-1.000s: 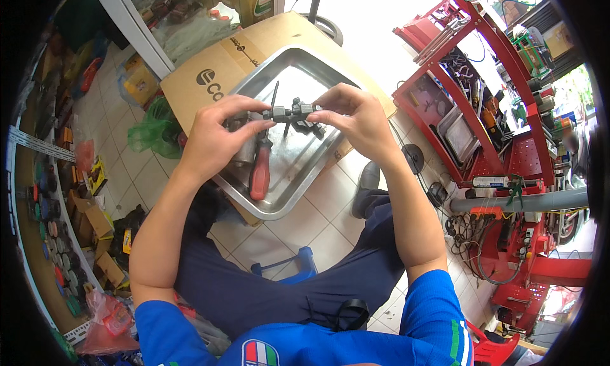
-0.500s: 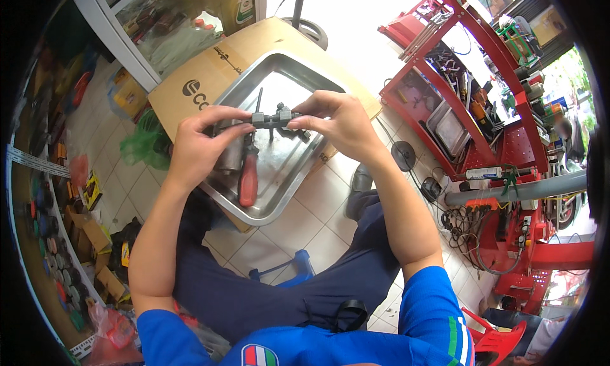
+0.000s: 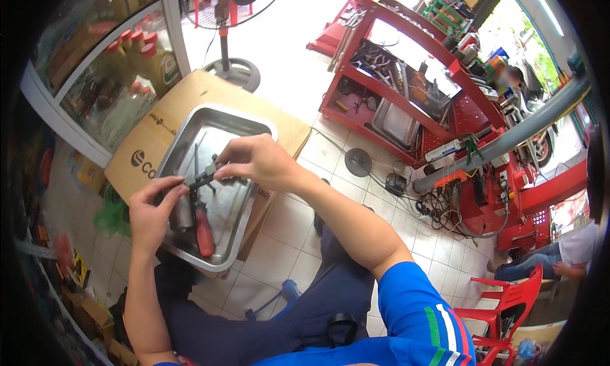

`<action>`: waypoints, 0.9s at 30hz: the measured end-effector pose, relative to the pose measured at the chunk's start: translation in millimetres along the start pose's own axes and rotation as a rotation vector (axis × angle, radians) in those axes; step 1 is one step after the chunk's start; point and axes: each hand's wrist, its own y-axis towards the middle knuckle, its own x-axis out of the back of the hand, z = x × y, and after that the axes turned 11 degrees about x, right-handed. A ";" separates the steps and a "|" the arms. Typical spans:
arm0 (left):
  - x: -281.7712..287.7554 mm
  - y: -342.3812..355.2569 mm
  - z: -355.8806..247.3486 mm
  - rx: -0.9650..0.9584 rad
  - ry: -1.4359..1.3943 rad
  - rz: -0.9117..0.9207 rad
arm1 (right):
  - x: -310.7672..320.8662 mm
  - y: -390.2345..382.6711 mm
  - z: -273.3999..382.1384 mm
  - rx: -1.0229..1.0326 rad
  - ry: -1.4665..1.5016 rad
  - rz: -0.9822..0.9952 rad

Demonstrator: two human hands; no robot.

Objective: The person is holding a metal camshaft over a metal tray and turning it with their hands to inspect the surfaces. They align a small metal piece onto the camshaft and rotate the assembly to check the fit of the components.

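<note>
Left hand (image 3: 152,207), right hand (image 3: 264,164) on metal part (image 3: 206,175) | carton (image 3: 190,88) — black print (image 3: 138,157)

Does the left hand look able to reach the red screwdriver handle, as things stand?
Probably yes, after letting go: the left hand holds one end of the dark metal part, but the red handle lies uncovered nearby, just past the metal cylinder.

The person's left hand (image 3: 151,208) and right hand (image 3: 259,161) face each other, near but apart, thumbs and fingers pinched. The left forearm (image 3: 143,302) points almost straight forward; the right forearm (image 3: 346,220) slants leftward.
</note>
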 end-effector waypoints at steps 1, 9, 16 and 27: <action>0.8 0.4 -0.2 -0.030 0.011 0.007 | 1.4 0.3 3.0 -0.004 -0.022 0.008; -2.7 0.8 -2.2 -0.048 -0.002 0.009 | 1.9 2.0 3.2 0.023 -0.080 0.013; 0.8 1.0 1.7 0.058 -0.049 0.057 | -4.1 2.3 -0.3 0.053 -0.002 -0.028; 0.0 -2.7 -2.7 -0.060 0.048 -0.003 | 1.2 3.3 15.6 -0.040 -0.096 0.072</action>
